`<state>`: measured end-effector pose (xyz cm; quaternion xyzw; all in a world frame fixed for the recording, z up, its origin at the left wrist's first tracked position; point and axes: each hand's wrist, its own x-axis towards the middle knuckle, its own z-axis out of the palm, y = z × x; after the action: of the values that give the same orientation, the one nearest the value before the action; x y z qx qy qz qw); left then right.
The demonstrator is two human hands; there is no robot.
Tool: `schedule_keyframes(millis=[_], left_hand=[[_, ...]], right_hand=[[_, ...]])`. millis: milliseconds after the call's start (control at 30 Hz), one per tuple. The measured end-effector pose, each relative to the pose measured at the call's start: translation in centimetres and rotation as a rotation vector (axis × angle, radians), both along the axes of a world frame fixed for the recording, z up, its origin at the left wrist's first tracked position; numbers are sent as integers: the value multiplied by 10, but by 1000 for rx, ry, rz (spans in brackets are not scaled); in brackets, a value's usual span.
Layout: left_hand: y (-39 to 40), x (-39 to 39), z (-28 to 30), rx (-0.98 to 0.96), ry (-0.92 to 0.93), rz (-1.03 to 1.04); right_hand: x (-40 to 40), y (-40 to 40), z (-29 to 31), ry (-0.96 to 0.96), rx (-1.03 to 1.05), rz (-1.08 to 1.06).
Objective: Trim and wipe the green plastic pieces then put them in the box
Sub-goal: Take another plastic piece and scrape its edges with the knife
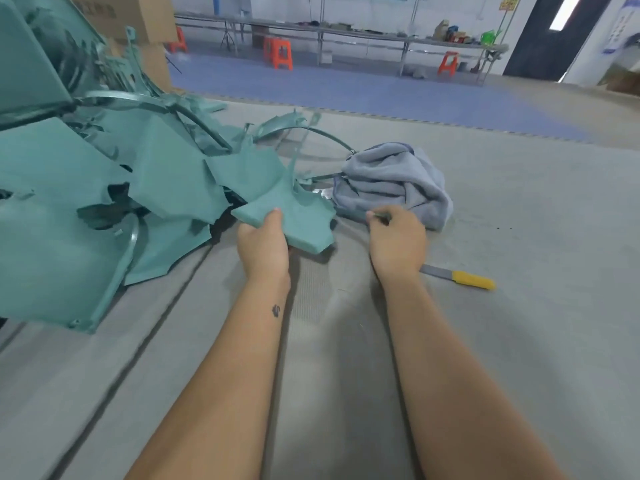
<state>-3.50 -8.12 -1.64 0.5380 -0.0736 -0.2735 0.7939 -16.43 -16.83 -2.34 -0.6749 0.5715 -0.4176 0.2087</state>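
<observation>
My left hand (263, 242) grips the near edge of a flat green plastic piece (298, 220), thumb on top. My right hand (396, 237) pinches a thin green strip (349, 213) that runs from that piece toward a crumpled grey-blue cloth (394, 183). A knife with a yellow handle (472, 279) lies on the grey mat just behind my right wrist. A big heap of green plastic pieces and offcuts (86, 188) fills the left side. Cardboard boxes (145, 22) stand behind the heap at the top left.
I work on a grey mat (502, 341) on the floor. Thin green hoops (322, 133) lie behind the cloth. Across a blue floor stand long metal tables (346, 34) and orange stools (278, 53).
</observation>
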Motion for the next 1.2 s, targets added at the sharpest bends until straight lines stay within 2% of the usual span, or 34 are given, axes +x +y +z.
schedule_keyframes(millis=[133, 233, 300, 367, 433, 533, 667, 767, 800, 900, 967, 1033, 1100, 1133, 1200], left_hand=[[5, -10, -2, 148, -413, -45], [5, -17, -2, 149, -454, -85], [7, -22, 0, 130, -435, -53], [8, -25, 5, -32, -290, -42], [7, -31, 10, -221, -32, -116], [6, -44, 10, -333, 184, -248], [8, -53, 10, -210, -2, -314], [8, -50, 9, -54, -96, -359], [9, -48, 8, 25, -187, -366], [10, -44, 0, 281, -748, -204], [14, -43, 2, 271, -1040, 8], [16, -40, 4, 258, -1327, 107], [15, -37, 6, 386, -1584, 30], [16, -36, 7, 475, -1653, -44], [16, -32, 6, 577, -1653, -174]], right_hand=[[-2, 0, 0, 194, -31, 73], [-2, 7, 2, 301, -46, 145], [-5, 12, 5, 303, -41, 106], [-7, 22, 12, 83, 12, 71], [-4, 37, 22, -271, 162, 146], [-1, 57, 28, -623, 389, 241], [-8, 64, 24, -1046, 543, 285], [-29, 49, 23, -1162, 479, 195], [-37, 43, 23, -1193, 471, 167], [-58, 31, 20, -1293, 441, 105], [-68, 26, 19, -1240, 381, 63], [-73, 24, 19, -1148, 365, 45], [-76, 22, 20, -1085, 384, 65], [-77, 22, 20, -1077, 400, 80], [-79, 22, 21, -1106, 428, 102]])
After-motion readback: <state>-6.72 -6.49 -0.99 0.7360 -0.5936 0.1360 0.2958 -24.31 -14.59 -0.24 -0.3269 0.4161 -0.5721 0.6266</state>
